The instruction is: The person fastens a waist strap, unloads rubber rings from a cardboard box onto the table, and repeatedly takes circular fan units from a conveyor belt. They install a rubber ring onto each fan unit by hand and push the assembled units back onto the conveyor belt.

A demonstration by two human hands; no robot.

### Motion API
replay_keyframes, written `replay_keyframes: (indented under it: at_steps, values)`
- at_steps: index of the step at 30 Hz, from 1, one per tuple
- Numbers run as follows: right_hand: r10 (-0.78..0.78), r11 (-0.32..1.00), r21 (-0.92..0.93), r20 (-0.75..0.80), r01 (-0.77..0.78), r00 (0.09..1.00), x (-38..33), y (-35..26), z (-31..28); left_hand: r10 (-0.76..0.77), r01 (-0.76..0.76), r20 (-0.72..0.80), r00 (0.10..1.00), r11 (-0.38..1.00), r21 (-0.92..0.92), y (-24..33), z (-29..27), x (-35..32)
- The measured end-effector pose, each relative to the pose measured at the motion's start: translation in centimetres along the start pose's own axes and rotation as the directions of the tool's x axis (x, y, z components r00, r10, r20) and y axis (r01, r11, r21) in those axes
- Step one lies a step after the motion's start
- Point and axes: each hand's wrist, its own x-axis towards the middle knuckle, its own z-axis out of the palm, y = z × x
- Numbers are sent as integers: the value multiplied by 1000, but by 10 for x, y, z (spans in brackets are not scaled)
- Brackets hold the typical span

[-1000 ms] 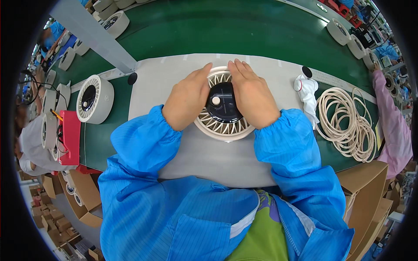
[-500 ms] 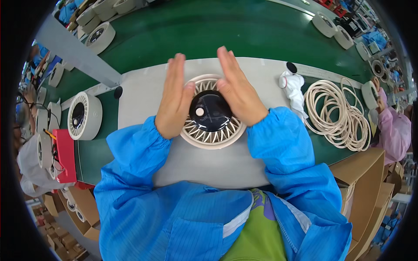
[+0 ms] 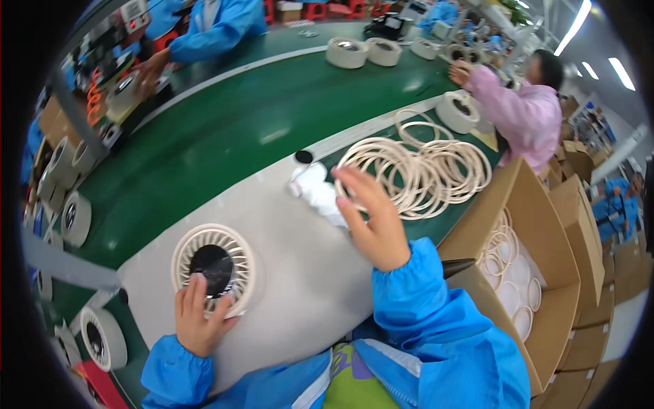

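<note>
Fan grille assembly: 1 round cream-white part with radial ribs and a black centre, lying flat on the grey mat at the near edge of the green conveyor, toward the person's left.

Left hand: laid on the near rim of the grille, fingers spread over the ribs, steadying it rather than closing around it.

Right hand: raised clear of the mat, fingers extended and loosely apart, holding nothing; it hovers just in front of the pile of cream rings (roughly 10 or more loops, tangled, count uncertain) and beside a small white cloth or cap-like item, whose exact kind cannot be told.

Progress, as a judgement: the grille sits positioned and held, yet no ring is on it or in either hand, so fitting a ring looks not yet begun; picking 1 from the pile appears to be the step in hand.

Surroundings: open cardboard box at the right holding more rings; finished white units further along the belt; 1 co-worker in pink and 1 in blue at other stations.
</note>
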Motion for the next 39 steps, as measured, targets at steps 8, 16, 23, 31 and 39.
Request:
replay_keyframes:
  at_steps: [8, 16, 23, 31, 39]
  values:
    - [51, 996, 64, 83, -57, 995, -9, -9, -21, -206, 222, -98, 974, 956, 194, -104, 40, 55]
    - [170, 683, -590, -447, -432, 878, 14, 85, -65, -505, 466, 69, 861, 834, 295, -194, 82, 74]
    - [227, 557, -733, -319, -391, 920, 41, 102, -27, -493, 506, -128, 861, 801, 321, -166, 58, 69]
    - [286, 633, -673, -255, -382, 924, 34, 106, -47, -571, 622, -246, 783, 724, 300, -163, 21, 18]
    - [540, 607, -551, -242, -572, 806, 37, 79, -72, -612, 686, -316, 725, 685, 247, -190, 23, -6]
